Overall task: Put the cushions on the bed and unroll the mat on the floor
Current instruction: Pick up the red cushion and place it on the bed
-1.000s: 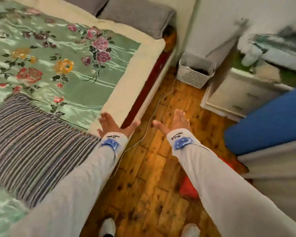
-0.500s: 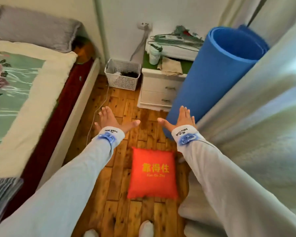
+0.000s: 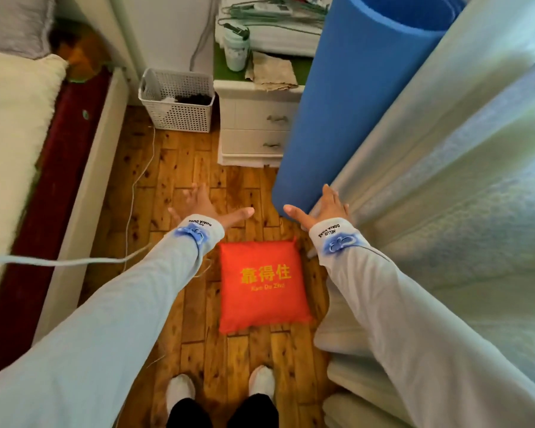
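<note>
A red cushion (image 3: 262, 287) with yellow lettering lies flat on the wooden floor (image 3: 167, 168) between my arms, just ahead of my feet. A rolled blue mat (image 3: 349, 97) stands upright at the right, leaning by the curtain. My left hand (image 3: 204, 208) hovers open above the floor beyond the cushion, holding nothing. My right hand (image 3: 325, 208) is open too, fingers spread near the bottom of the blue mat; whether it touches the mat I cannot tell. The bed (image 3: 10, 125) runs along the left edge.
A white nightstand (image 3: 254, 128) with drawers stands ahead, a white lattice basket (image 3: 179, 103) to its left. A white cable (image 3: 136, 193) trails over the floor beside the bed. A pale curtain (image 3: 460, 180) fills the right side. My white slippers (image 3: 179, 390) are at the bottom.
My view has swung from the bed to the right and down, bringing the red cushion and the blue mat into view. Both hands stay open and empty, stretched forward.
</note>
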Demonstrator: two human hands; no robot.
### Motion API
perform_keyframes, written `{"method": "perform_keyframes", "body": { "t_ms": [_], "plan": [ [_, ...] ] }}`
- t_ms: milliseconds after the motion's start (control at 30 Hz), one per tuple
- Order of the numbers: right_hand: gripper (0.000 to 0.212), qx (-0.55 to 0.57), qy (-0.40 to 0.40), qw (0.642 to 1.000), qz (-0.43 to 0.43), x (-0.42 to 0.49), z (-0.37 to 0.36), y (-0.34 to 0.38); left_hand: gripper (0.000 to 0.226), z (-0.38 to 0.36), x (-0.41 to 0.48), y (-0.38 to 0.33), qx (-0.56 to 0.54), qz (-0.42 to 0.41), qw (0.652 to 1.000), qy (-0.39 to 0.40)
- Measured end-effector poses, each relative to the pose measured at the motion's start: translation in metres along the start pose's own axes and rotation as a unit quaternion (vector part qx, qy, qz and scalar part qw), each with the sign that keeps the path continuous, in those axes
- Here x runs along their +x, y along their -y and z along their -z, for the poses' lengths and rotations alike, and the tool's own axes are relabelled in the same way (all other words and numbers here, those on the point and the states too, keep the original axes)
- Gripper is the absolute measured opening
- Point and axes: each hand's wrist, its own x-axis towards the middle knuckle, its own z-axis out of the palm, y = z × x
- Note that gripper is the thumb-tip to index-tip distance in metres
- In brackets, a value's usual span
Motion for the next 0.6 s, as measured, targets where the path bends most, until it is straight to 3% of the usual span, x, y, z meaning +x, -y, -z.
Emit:
{"method": "perform_keyframes", "body": {
  "t_ms": [267, 467, 600],
  "plan": [
    [0.105, 0.022, -0.009, 0.999, -0.03, 0.058, -0.138, -0.091, 0.121, -0.144, 0.079, 0.067, -0.055, -0.016, 0.998, 0.014],
    [0.106, 0.038, -0.032, 0.996, -0.069, 0.138, -0.295, -0.185, 0.129, -0.309, 0.169, 0.139, -0.152, 0.012, 0.987, 0.048],
    [0.093, 0.032, -0.065, 0.995, -0.072, 0.183, -0.375, -0.239, 0.126, -0.399, 0.222, 0.18, -0.199, 0.02, 0.979, 0.047]
  ]
}}
